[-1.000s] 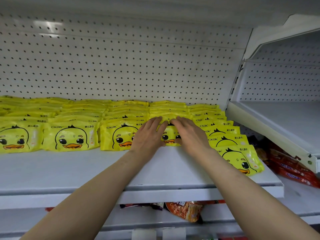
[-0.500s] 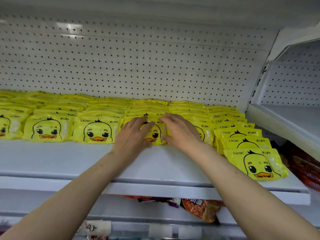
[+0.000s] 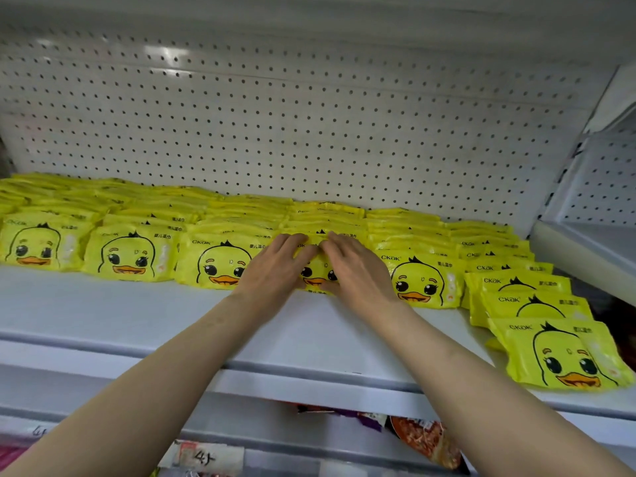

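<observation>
Over the last second the hands hardly shift. The left hand (image 3: 275,266) and the right hand (image 3: 358,270) stay on the same yellow duck pack (image 3: 315,271), and the fingertips draw closer until they nearly meet over its far edge. The pack keeps its place at the front of its column, about mid-shelf, on the white shelf (image 3: 137,315). That suggests the work is pressing and squaring this pack into line, not lifting it.

Both hands lie flat, with fingers straight and close together on the pack's face. The thumbs sit by its near edge; I cannot tell whether they hook under it.

Counts:
- 2 hands, both on 1 pack.
- 5 front packs in a row show duck faces, counting the one being pressed.
- 3 more packs step forward at the right end, the nearest one (image 3: 557,352) close to the shelf lip.
- The overlapped packs behind are too many to count.
- 1 orange packet (image 3: 426,438) is clear on the shelf below.
- 1 handwritten price tag (image 3: 203,457).
</observation>
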`<move>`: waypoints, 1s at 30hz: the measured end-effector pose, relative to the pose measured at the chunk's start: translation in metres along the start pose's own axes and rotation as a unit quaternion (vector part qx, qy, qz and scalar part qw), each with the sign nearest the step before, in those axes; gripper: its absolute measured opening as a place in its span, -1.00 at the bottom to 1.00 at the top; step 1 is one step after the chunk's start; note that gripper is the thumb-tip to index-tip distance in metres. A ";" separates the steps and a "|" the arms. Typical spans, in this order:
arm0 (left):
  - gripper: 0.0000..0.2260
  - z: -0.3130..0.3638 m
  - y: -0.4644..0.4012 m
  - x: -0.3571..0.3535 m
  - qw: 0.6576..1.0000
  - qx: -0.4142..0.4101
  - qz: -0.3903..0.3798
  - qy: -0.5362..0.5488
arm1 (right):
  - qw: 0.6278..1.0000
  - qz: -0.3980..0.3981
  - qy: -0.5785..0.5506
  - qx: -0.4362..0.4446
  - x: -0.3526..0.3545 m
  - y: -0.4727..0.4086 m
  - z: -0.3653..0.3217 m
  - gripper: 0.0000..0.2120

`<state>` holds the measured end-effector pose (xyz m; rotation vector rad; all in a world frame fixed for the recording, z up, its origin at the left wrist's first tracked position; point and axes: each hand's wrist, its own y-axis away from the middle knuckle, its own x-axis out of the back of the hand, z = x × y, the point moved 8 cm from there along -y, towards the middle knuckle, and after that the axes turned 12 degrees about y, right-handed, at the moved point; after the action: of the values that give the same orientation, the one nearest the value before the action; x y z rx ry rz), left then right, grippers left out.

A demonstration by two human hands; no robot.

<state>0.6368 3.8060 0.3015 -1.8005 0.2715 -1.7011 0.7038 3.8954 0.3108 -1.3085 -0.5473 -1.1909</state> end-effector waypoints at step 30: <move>-0.34 0.222 -0.072 -0.014 0.984 -0.053 -0.011 0.172 | 0.989 -0.027 -0.074 -0.128 0.069 0.148 0.227 -0.29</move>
<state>0.8271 3.9368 0.3406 -1.5778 0.4982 -2.0440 0.9269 4.0554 0.3628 -1.6190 -0.5517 -1.2446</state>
